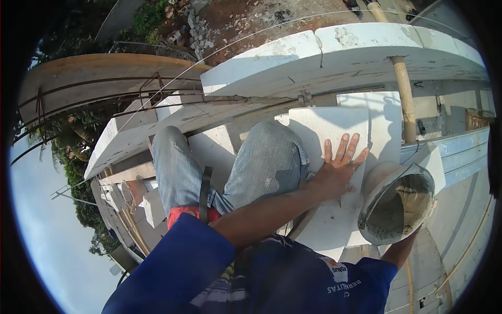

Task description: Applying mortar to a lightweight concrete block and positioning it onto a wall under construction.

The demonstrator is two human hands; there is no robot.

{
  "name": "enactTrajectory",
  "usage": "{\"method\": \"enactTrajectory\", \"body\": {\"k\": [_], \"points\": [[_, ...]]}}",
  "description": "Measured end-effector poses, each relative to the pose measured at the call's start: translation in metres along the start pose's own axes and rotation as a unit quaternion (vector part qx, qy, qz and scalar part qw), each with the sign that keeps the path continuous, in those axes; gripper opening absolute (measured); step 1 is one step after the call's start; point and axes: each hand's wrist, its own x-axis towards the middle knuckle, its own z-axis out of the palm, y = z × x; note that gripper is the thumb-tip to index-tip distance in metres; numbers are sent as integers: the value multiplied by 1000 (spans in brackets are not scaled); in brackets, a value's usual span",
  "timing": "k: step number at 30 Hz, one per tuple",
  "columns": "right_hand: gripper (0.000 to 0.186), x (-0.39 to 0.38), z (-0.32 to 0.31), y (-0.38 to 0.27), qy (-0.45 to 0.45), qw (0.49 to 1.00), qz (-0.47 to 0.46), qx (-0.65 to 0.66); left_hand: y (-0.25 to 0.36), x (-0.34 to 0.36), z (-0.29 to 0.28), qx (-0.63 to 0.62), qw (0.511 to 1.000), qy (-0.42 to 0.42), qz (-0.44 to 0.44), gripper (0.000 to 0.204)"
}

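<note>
My left hand (340, 170) reaches across to the right and lies palm down on a white block (329, 125), fingers spread, holding nothing. Just right of it a bucket (368, 209) tips with its mouth toward me, grey wet mortar (400, 209) coating its inside. My right forearm (401, 250) runs up to the bucket's lower right rim. The bucket hides my right hand, so its grip on it does not show. Another white block (386, 120) stands against the first, and a small white piece (432, 166) sits right of the bucket.
My bent knees (272, 152) are among the blocks. Ahead runs a white block wall (361, 42), with a wooden pole (403, 99) at its right. Thin steel bars (94, 83) extend at the left. Rubble ground (230, 31) lies far below. Metal channels (460, 157) are on the right.
</note>
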Motion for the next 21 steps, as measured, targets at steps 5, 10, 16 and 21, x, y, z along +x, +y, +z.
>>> {"method": "enactTrajectory", "body": {"k": [5, 10, 16, 21], "points": [[67, 1, 6, -11, -21, 1000, 2, -1, -3, -5, -1, -2, 1000, 7, -12, 109], [68, 1, -3, -30, -33, 999, 6, 5, -1, -4, -2, -16, 1000, 1, -15, 110], [69, 5, -5, -64, -65, 998, 15, 3, -3, -5, 0, -36, 999, 3, -6, 113], [69, 2, -3, -93, -97, 995, 25, 12, -1, -4, -3, -21, 1000, -7, 6, 113]]}}
